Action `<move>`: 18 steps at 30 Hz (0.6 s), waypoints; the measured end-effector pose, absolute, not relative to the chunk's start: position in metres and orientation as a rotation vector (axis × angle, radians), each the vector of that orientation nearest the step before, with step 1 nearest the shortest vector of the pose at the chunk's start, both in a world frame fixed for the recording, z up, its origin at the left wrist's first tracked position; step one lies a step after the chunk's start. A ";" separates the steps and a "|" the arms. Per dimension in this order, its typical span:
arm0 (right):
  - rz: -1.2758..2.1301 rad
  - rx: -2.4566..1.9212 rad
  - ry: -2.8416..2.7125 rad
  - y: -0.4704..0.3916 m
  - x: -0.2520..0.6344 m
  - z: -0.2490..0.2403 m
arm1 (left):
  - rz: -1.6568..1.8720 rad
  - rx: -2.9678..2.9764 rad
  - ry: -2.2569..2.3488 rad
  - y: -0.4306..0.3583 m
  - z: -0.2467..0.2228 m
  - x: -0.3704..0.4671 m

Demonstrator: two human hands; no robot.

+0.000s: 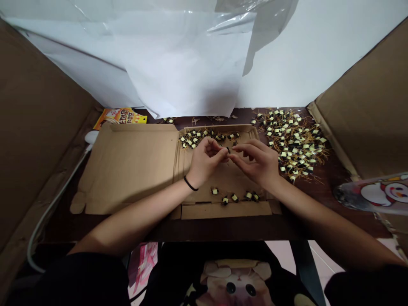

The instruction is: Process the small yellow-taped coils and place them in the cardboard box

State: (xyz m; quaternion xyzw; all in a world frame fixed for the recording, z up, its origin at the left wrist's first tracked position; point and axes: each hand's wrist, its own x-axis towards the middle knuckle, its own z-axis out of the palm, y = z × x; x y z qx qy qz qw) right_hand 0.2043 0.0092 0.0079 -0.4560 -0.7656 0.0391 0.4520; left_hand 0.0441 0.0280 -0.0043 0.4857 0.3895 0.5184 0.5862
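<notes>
My left hand (205, 160), a black band at its wrist, is closed in a pinch on a small dark coil (228, 150). Most of that coil is covered by the fingertips. Right beside it, the thumb and index finger of my right hand (259, 163) come close together at the coil's right side; what they grip is too small to make out. Both hands are over the opened cardboard box (204, 180). Behind them in the box lies a group of coils (193, 139) with yellow tape and thin copper-coloured wires. Several more coils (235, 197) are near the box's front edge.
A large pile of similar coils (296, 142) spreads over the dark table (223, 229) at the right. The box's lid (137, 165) lies flat at the left, near a yellow packet (123, 117) and a white cable (54, 208). A printed clear cup (376, 193) lies far right.
</notes>
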 end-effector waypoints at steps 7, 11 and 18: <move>-0.137 -1.048 -1.962 0.010 0.200 0.002 | 1.209 1.152 0.864 0.029 -0.008 0.046; -0.163 -1.001 -2.017 0.013 0.200 0.000 | 1.205 1.125 0.822 0.029 -0.010 0.047; 0.248 -1.097 -1.920 0.013 0.207 0.011 | 1.183 1.139 0.763 0.029 -0.010 0.047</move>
